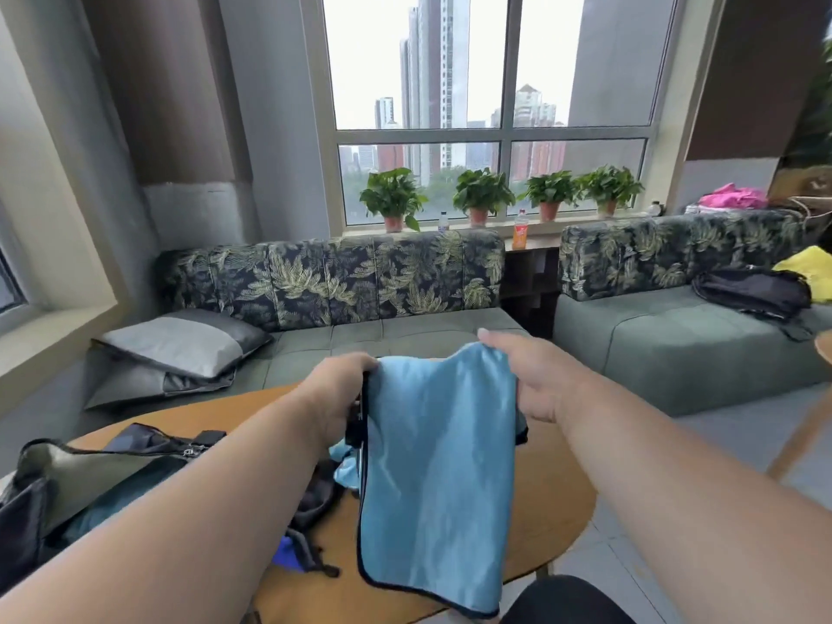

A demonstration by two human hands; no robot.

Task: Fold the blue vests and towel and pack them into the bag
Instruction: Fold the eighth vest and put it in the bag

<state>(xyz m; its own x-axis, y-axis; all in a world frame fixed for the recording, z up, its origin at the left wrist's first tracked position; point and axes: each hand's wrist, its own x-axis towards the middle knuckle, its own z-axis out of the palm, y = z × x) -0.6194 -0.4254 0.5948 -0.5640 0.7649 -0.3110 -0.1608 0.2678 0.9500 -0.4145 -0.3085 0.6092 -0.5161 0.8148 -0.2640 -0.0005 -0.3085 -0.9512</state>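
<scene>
At far left the bag (67, 479) lies on the round table (553, 488), its mouth gaping toward the person, a position that would let folded pieces go straight in; blue cloth shows inside it, though whether that is a vest cannot be told. Just right of the bag, under the left forearm, a dark and bright-blue bundle (306, 547) sits on the tabletop, possibly a vest waiting its turn.

At centre the left hand (333, 394) pinches one top corner of the towel (432, 466), fingers curled round its dark-trimmed edge. The right hand (526, 376) grips the other top corner, thumb over the cloth and fingers closed behind it. The towel hangs between the two hands, raised off the table and draping down in front of the person, its lower hem falling past the near rim. Held high by both corners, the cloth appears to be shaken flat so its edges can be matched for a fold, a judgement only; no crease is made yet.

Beyond the table stand a sofa (405, 326), cushions (180, 349) and potted plants (481, 195) on the sill.
</scene>
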